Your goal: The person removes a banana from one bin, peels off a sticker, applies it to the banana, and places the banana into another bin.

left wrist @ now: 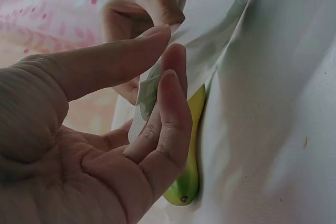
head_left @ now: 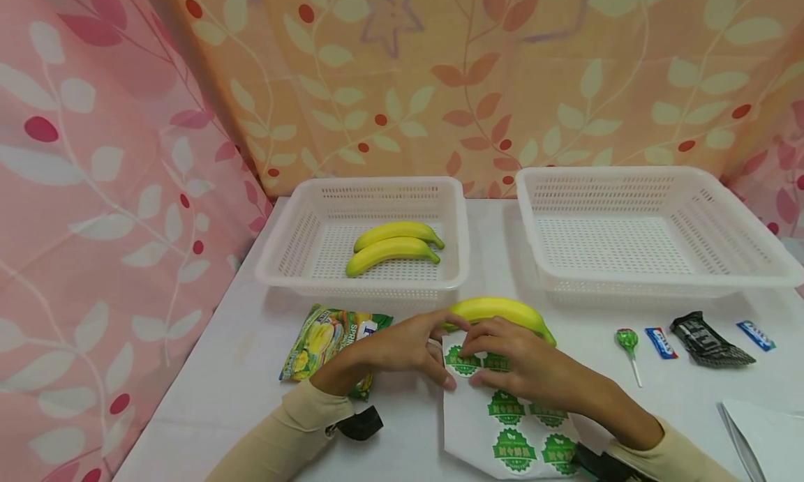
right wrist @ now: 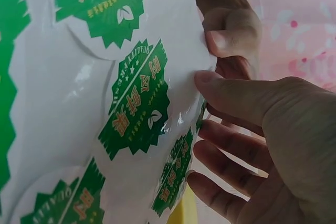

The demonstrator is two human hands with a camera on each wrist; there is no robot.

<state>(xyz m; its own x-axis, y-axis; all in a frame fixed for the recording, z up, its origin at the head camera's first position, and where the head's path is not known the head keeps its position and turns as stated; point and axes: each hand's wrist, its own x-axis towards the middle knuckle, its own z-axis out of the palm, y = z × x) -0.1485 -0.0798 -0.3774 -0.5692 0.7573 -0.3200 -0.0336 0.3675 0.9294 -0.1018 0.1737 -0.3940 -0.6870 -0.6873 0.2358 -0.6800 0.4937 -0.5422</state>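
Head view, I saw it: left hand (head_left: 407,344), fingers (left wrist: 174,109) nearly together, pinched sticker sheet (head_left: 470,426); right hand (head_left: 534,367), looser, gripped it, banana (head_left: 505,311) beyond!

Glossy sticker sheet (head_left: 502,407) here, smooth-skinned banana (head_left: 502,310) just beyond it, shiny plastic snack packet (head_left: 325,334) to the sheet's left!

A lollipop (head_left: 626,338), a small blue-and-white packet (head_left: 661,343), a crinkled black packet (head_left: 710,339) and a second small packet (head_left: 756,335) line a white tabletop (head_left: 201,398) before a white plastic basket (head_left: 659,281). A green-and-yellow snack bag (head_left: 320,342) lies at left; leaf-patterned orange cloth (head_left: 402,84) hangs behind, pink cloth (head_left: 94,189) alongside.
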